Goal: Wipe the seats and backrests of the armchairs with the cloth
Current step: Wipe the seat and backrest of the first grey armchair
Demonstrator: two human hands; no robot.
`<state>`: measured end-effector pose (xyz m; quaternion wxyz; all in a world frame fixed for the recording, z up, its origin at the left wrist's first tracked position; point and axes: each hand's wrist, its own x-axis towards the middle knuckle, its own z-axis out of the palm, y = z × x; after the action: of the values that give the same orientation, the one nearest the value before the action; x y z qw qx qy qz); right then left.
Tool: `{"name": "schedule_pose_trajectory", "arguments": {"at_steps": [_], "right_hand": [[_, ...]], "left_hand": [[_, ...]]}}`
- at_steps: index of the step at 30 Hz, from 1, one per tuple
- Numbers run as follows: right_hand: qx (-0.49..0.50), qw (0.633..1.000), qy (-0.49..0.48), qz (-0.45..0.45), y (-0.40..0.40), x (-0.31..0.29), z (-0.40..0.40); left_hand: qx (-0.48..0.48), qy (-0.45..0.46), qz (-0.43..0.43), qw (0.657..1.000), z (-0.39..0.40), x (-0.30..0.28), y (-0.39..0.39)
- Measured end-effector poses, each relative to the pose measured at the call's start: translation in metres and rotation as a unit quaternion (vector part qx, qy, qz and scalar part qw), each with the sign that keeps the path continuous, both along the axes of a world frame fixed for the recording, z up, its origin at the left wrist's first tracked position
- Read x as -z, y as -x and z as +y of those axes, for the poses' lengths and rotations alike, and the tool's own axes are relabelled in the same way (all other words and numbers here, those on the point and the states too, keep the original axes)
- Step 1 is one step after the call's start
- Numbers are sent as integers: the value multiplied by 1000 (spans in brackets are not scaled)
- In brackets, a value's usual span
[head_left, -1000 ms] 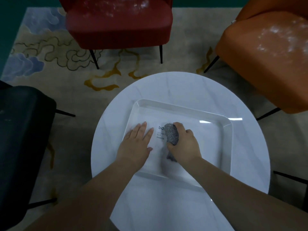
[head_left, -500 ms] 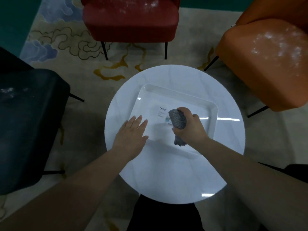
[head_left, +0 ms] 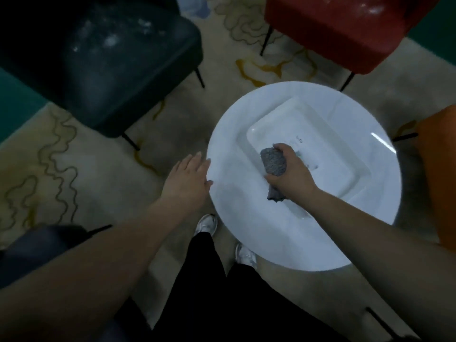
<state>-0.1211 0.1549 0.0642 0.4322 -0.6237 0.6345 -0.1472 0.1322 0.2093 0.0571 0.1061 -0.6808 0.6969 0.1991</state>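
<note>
Now one cloth (head_left: 273, 162); three armchairs (head_left: 118, 58).

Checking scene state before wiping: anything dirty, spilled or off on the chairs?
Yes: whitish powdery smears on the dark armchair seat and on the red armchair. The right hand grips the grey cloth over the tray.

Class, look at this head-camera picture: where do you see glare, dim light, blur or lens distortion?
Head view: dim overall; a bright glare streak lies on the round white tabletop near its right edge; the wide lens bends the picture at its edges; the dark green armchair is murky, its pale smears soft; the right hand gripping the grey cloth is fairly sharp.
</note>
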Motion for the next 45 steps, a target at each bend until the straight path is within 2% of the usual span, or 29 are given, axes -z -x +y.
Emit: {"name": "schedule_pose_trajectory", "arguments": {"at_steps": [5, 11, 19, 30, 33, 38, 45], "right_hand": [[-131, 991, -9, -9, -64, -5, 11], [-268, 963, 8, -6, -172, -10, 46], [-432, 900, 44, 17, -333, -14, 117], [-606, 794, 34, -17, -514, -19, 236], [-662, 749, 29, -20, -552, -17, 262], [-743, 668, 12, -25, -616, -5, 291], [-851, 524, 23, -19, -690, 8, 327]], "left_hand": [[-150, -5, -10, 989, 81, -8, -38], [-333, -24, -42, 942, 185, -23, -98], [-513, -33, -34, 857, 320, -27, -182], [-676, -19, -46, 735, 457, -29, -246], [-716, -12, -48, 696, 476, -28, -255], [-797, -16, -27, 604, 496, -14, -265], [-901, 7, 15, 434, 492, 1, -262]]}}
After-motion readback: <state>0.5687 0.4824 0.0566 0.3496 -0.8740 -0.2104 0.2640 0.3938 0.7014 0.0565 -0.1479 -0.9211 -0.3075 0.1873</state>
